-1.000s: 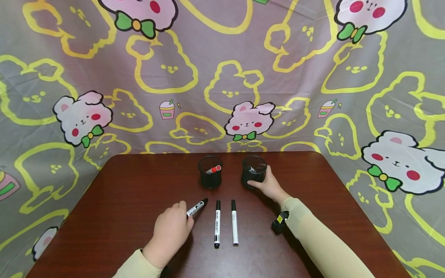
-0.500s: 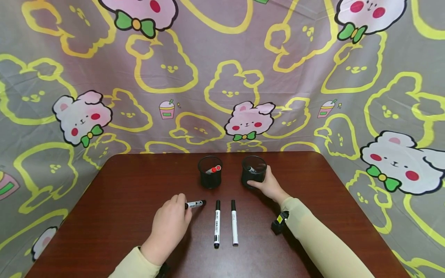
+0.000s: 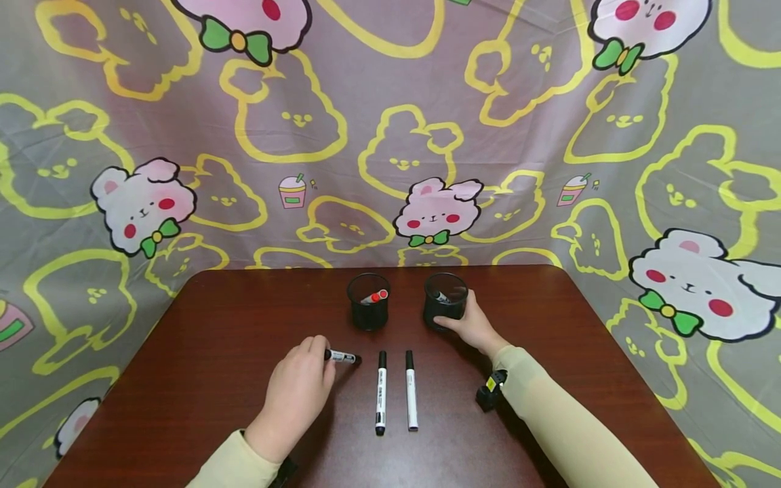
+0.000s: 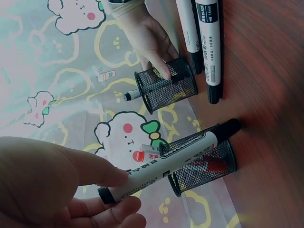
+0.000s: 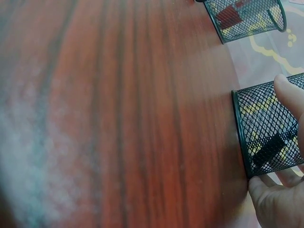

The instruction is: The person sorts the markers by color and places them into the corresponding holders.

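Observation:
My left hand [image 3: 299, 386] pinches a black-capped white marker [image 4: 164, 166] by its rear end, the cap pointing right in the head view. The left wrist view shows thumb and fingers on either side of the barrel. My right hand [image 3: 478, 329] grips the right black mesh pen cup [image 5: 268, 126], which stands upright with a dark-capped marker [image 3: 442, 297] leaning inside. Beside it stands the left mesh pen cup [image 3: 369, 315], holding red-ended markers [image 3: 379, 297]. Two more black-capped white markers, the left marker [image 3: 381, 393] and the right marker [image 3: 411, 393], lie on the table in front of the cups.
The dark red-brown wooden table [image 3: 201, 352] carries everything. Behind it and to both sides hangs a cartoon-printed cloth [image 3: 342, 135]. A small black device [image 3: 490, 391] is strapped at the right wrist.
The marker in my left hand has swung from slanting upward to nearly level, its cap tipping slightly down. That hand has shifted a little away from me and left. My right hand stays on the cup.

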A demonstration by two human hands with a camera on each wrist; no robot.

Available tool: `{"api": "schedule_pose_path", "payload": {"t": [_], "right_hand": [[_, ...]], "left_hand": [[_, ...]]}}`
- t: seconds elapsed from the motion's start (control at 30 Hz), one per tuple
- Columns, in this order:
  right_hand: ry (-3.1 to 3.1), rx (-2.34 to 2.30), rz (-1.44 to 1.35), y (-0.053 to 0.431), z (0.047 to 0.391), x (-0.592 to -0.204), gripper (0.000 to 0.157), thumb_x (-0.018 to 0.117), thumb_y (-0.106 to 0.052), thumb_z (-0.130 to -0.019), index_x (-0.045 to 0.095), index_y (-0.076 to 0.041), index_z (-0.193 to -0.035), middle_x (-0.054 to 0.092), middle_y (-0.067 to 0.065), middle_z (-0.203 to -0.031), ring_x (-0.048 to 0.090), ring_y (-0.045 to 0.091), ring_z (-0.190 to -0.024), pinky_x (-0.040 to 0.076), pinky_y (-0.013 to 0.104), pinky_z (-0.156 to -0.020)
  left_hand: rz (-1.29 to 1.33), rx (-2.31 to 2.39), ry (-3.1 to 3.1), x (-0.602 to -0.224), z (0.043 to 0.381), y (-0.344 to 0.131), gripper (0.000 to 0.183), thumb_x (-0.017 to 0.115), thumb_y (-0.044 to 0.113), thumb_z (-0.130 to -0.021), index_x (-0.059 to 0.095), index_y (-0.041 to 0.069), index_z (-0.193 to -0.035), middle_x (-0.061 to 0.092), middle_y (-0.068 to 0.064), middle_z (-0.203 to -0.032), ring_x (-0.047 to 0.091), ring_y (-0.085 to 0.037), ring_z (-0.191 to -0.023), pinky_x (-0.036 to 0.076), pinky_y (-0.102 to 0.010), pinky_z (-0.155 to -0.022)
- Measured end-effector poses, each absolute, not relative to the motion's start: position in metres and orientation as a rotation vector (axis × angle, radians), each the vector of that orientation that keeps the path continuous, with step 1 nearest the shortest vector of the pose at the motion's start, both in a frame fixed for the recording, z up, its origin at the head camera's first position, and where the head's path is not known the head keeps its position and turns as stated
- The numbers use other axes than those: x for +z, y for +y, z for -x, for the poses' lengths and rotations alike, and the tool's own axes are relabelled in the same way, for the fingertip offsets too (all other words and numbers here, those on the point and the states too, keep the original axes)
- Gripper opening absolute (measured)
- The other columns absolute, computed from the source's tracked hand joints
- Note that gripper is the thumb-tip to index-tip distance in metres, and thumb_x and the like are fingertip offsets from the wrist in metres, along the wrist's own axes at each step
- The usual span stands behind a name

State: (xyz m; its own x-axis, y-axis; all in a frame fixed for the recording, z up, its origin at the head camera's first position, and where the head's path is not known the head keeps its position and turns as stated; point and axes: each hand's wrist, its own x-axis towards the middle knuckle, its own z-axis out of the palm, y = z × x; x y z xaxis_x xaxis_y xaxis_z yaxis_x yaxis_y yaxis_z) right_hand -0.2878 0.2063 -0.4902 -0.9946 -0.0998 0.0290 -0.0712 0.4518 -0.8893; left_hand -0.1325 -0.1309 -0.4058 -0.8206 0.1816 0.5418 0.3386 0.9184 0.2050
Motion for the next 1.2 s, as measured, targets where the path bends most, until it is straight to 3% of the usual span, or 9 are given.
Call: {"api": "schedule_pose_path", "payload": {"t": [0.47,1.2], "right_hand": [[2.656,-1.634,0.173,0.2068,0.2895,-0.4918,0.092,0.086,-0.023,-0.086,0.023,-0.008,-0.152,0.043,0.019,-0.15,0.044,0.037,-0.143,0.033,0.06,-0.119],[2.661,-1.646,0.161,0.2064,0.2916,-0.4952,0.093,0.086,-0.022,-0.086,0.023,-0.007,-0.152,0.042,0.019,-0.151,0.043,0.037,-0.143,0.032,0.059,-0.12]], "left_hand": [[0.372,-0.384,-2.542,-0.4055,0.136,-0.131,0.022,0.082,0.007,-0.082,0.061,0.002,-0.088,0.056,-0.006,-0.075,0.058,-0.026,-0.063,0.047,-0.038,-0.049],[0.326,-0.539,-2.488,-0.4001,0.1404,-0.1338,0.021,0.082,0.009,-0.088,0.066,0.003,-0.1,0.066,-0.009,-0.086,0.066,-0.029,-0.077,0.056,-0.043,-0.065]]}}
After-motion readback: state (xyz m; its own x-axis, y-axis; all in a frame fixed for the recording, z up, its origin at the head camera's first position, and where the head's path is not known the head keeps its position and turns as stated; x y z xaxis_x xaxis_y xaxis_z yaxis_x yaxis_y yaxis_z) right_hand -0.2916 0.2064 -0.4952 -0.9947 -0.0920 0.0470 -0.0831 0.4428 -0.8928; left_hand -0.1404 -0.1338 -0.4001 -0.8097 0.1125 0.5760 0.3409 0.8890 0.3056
